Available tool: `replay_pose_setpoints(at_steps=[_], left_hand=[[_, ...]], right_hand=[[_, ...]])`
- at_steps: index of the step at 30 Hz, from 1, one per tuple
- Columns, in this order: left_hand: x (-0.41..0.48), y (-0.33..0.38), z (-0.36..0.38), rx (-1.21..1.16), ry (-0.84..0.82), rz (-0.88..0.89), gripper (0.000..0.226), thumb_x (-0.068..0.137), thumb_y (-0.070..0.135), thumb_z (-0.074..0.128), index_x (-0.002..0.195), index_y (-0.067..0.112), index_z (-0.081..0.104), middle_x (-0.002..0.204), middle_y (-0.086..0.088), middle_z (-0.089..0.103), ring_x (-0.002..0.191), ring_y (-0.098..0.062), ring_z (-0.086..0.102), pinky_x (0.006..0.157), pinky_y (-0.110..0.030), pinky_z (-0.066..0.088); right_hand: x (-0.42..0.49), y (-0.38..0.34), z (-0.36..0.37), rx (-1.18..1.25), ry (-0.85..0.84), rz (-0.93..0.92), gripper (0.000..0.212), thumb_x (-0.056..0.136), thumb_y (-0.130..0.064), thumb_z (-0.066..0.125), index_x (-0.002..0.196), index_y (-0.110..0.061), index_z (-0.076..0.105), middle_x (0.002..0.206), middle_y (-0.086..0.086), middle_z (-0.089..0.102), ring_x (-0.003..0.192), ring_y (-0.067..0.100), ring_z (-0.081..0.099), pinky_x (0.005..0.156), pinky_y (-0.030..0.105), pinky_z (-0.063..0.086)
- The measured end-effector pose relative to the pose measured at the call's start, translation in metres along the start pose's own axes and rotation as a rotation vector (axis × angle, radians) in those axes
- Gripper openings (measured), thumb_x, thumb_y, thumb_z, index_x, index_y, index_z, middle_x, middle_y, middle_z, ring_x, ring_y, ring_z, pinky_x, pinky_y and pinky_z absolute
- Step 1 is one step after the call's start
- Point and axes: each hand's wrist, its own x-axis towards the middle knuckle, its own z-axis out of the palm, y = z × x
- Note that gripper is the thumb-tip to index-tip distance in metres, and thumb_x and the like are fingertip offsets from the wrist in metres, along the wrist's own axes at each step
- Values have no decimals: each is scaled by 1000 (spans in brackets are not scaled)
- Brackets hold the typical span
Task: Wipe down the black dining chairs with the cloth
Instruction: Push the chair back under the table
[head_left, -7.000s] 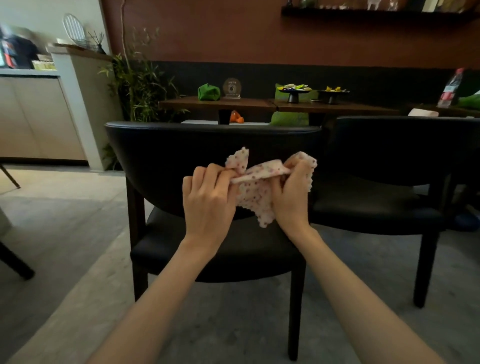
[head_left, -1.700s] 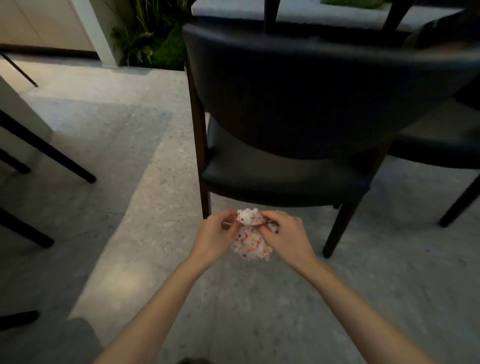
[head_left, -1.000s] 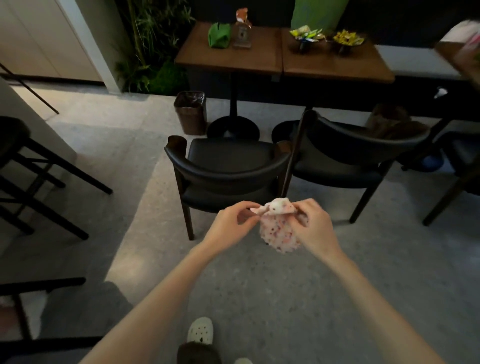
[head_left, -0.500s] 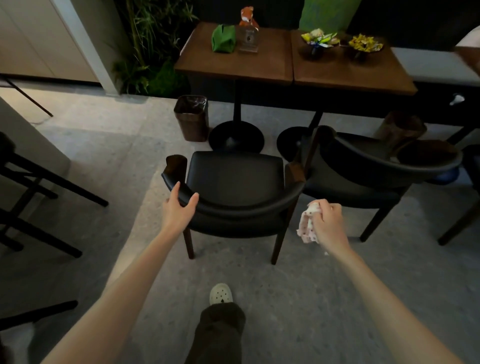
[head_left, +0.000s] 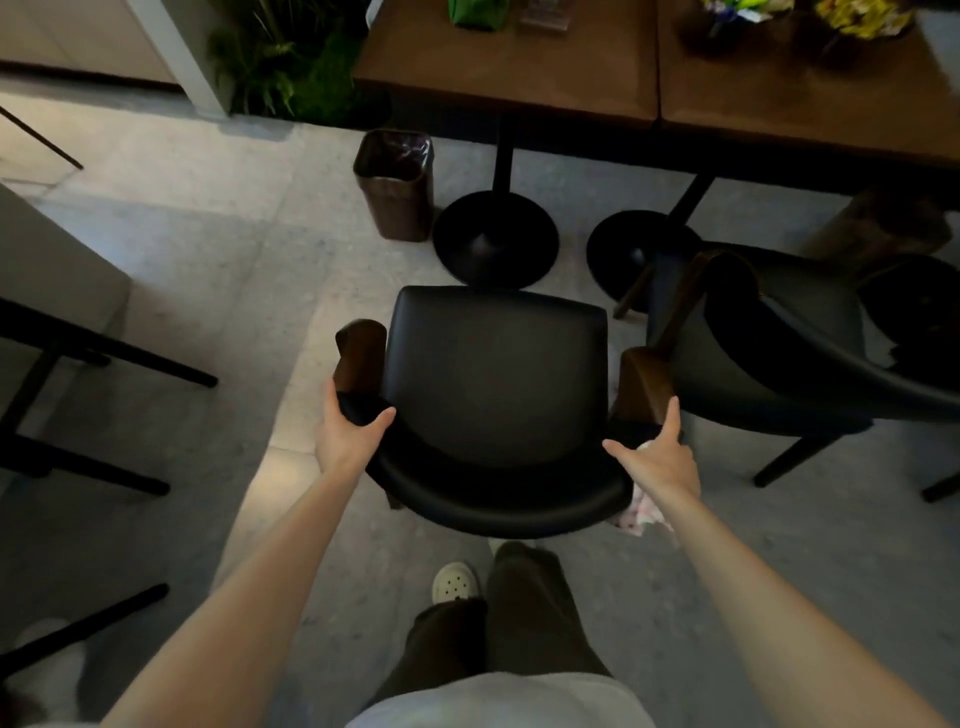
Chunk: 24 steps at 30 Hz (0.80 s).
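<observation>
The left hand (head_left: 349, 439) clasped the left end of the curved backrest of the black leather dining chair with wooden arm tips (head_left: 493, 374), thumb inside, fingers outside. The right hand (head_left: 655, 460) sat on the backrest's right end, thumb and forefinger spread, clutching the white pink-speckled cloth (head_left: 640, 513), which hung beneath the wrist. A second black padded chair (head_left: 769, 358) stood just beside.

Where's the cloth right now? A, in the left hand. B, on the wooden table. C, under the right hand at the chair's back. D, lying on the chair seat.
C: the cloth hangs out from under the right hand, at the right end of the backrest of the black chair.
</observation>
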Motion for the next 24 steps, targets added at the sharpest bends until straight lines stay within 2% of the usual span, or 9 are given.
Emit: replay_pose_setpoints(at_steps=[3,7,9,12,17,24], left_hand=[[12,9,5,107,40,-55,99,76,35,80,152,28,18,146,-6,44,132,-32,43,105,-48,38],[24,20,8,161,61,-164,99,71,31,84,148,34,23,140,-7,50,124,-36,50,99,-51,42],[24,22,10,159,73,-198,94,72,28,83,146,34,26,137,-8,52,122,-38,52,99,-50,43],[23,22,9,150,70,-221,90,75,26,80,146,35,25,134,-10,54,120,-39,52,99,-50,44],[19,23,6,130,65,-172,85,79,20,77,147,33,27,135,-12,53,122,-40,50,102,-49,41],[21,16,0,87,34,-102,80,81,17,75,146,30,30,136,-12,52,122,-39,51,102,-49,43]], right_hand=[[10,-6,-1,-23,45,37,115,75,-48,78,152,-35,-6,144,15,44,124,39,50,95,50,45],[21,-7,-2,-27,97,64,107,70,-51,81,150,-23,16,140,15,49,122,39,52,97,50,45],[33,-9,-12,-44,28,94,102,67,-55,81,145,-18,26,138,14,50,123,39,51,98,50,45],[47,-13,-25,-64,-83,126,103,64,-55,83,146,-17,32,138,12,51,125,38,50,99,48,45],[44,-8,-25,-17,-49,85,68,75,-38,80,130,-16,49,124,11,59,115,35,56,92,42,46],[37,-2,-18,65,5,68,55,77,-35,78,124,-18,54,113,9,62,107,33,59,92,41,47]])
